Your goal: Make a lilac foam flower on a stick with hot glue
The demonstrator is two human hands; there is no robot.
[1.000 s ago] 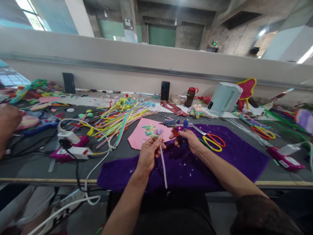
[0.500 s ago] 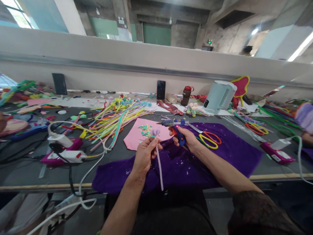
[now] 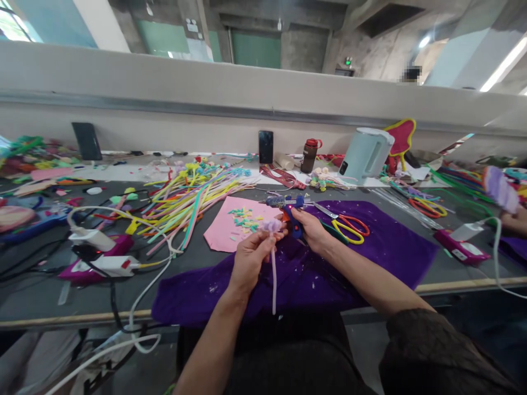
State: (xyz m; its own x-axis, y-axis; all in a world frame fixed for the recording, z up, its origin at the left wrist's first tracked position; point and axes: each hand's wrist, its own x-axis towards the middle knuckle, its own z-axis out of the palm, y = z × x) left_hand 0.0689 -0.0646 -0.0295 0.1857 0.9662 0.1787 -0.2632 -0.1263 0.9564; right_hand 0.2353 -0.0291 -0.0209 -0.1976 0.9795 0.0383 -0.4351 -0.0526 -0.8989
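Note:
My left hand (image 3: 249, 258) pinches a lilac pipe-cleaner flower (image 3: 272, 225) just below its head; the pale stem (image 3: 274, 282) hangs down towards me. My right hand (image 3: 310, 230) grips a blue glue gun (image 3: 288, 210) by its handle, nozzle pointing left, close to the flower head. Both hands hover over a purple felt cloth (image 3: 370, 258) spread on the grey table (image 3: 41, 296). A pink felt sheet (image 3: 224, 230) with small cut scraps lies just beyond my left hand.
A heap of coloured pipe cleaners (image 3: 189, 195) lies left of the pink sheet. Red-and-yellow scissors (image 3: 349, 226) rest beside my right hand. White cables and a pink glue gun (image 3: 96, 262) sit left. A pale kettle (image 3: 366, 155), bottle (image 3: 308, 155) and phone (image 3: 265, 146) stand at the back.
My left hand has brought the flower to the right, closer to the glue gun. The view has swung slightly to the right.

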